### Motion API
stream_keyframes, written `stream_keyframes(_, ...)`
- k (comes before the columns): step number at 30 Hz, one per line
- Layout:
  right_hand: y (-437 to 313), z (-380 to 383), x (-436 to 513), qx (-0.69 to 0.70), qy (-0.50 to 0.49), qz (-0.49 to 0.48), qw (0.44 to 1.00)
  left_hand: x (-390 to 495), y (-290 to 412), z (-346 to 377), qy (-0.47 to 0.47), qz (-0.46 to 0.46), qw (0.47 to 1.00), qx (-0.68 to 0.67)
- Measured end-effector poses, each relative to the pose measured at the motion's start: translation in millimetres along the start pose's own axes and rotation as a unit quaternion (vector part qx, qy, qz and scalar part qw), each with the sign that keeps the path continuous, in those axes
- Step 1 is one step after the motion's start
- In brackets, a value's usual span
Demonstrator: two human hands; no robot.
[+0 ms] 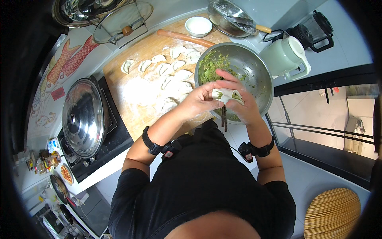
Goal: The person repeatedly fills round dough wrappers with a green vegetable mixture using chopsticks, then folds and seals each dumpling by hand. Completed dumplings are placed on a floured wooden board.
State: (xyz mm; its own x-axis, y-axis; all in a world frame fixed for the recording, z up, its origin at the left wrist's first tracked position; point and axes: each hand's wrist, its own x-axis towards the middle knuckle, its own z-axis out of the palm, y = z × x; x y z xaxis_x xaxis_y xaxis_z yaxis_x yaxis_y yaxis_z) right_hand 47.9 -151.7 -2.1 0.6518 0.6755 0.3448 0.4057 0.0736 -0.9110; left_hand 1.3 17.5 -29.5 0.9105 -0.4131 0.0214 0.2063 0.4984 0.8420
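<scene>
Between my two hands is a dumpling wrapper (223, 100) folded in the middle, with green filling showing at both open sides. My left hand (203, 97) pinches its left part, and my right hand (246, 103) grips its right part with the fingers raised. Both hands are above the near side of a large steel bowl (256, 80). Chopped green filling (213, 64) lies on the bowl's left side. Dark chopsticks (223, 119) show below my hands, their upper parts hidden. Left of the bowl, several folded dumplings (165, 69) rest on a floured wooden board (118, 86).
Behind the dumplings lie a rolling pin (185, 38) and a bowl of white powder (198, 26). A knife (241, 21) rests across a steel basin (216, 19). A green kettle (280, 56) stands right of the bowl. At left, a lidded wok (82, 119) sits on the stove (112, 128).
</scene>
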Motion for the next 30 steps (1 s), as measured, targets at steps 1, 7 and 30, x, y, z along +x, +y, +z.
stream_keyframes(1,0,-2,1,-0.015,-0.007,-0.008,1.0,0,1,-1,-0.004,0.003,1.0,0.011)
stream_keyframes(7,-3,-4,-4,0.23,0.039,0.077,0.969,-2,7,-2,0.0,0.024,0.999,0.025)
stream_keyframes(30,11,3,-3,-0.041,0.088,-0.061,0.993,0,15,-6,-0.02,-0.016,0.999,0.039)
